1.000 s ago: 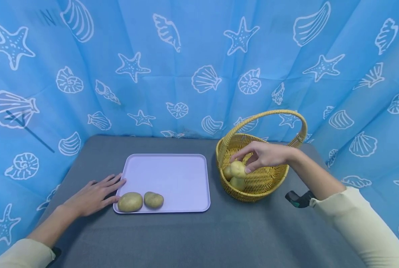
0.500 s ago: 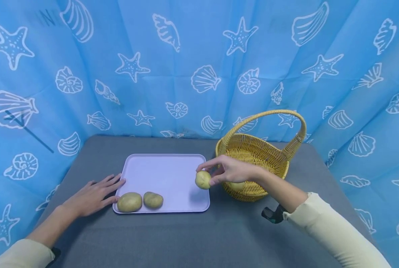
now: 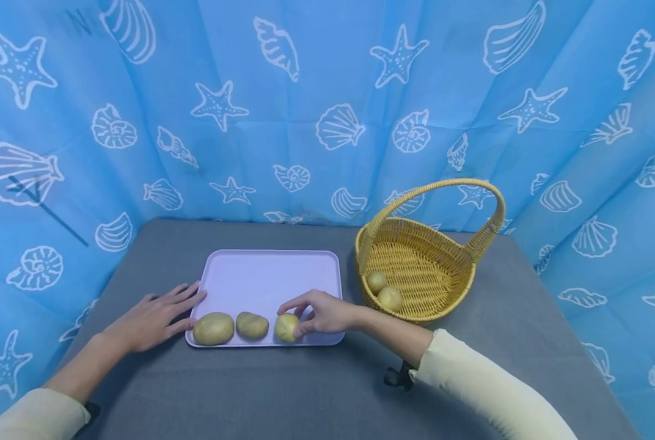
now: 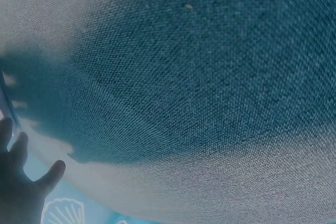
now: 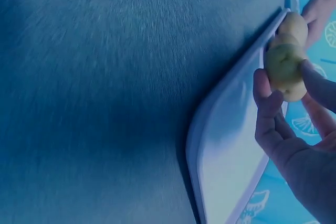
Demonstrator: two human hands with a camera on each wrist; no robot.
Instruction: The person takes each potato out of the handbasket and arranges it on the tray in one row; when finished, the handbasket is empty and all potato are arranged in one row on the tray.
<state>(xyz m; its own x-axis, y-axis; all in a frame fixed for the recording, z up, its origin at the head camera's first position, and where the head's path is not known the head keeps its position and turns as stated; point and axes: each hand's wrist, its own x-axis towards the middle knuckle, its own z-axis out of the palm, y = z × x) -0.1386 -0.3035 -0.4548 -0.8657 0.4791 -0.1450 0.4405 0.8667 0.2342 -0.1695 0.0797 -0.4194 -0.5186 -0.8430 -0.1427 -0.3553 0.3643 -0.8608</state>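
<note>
The near edge of the flat lilac plastic tray (image 3: 272, 275) is blocked by a row of three brown potatoes (image 3: 252, 326), the rightmost gripped by the right hand (image 3: 322, 311). The tray's left rim is covered by the fingers of the left hand (image 3: 154, 318), laid flat. The rear half of the tray is left free. A narrow strip of grey cloth-covered table (image 3: 327, 391) is left between the tray and the woven yellow wicker basket (image 3: 423, 275), whose arched handle (image 3: 448, 189) bars entry from above. The front of the table is open.
</note>
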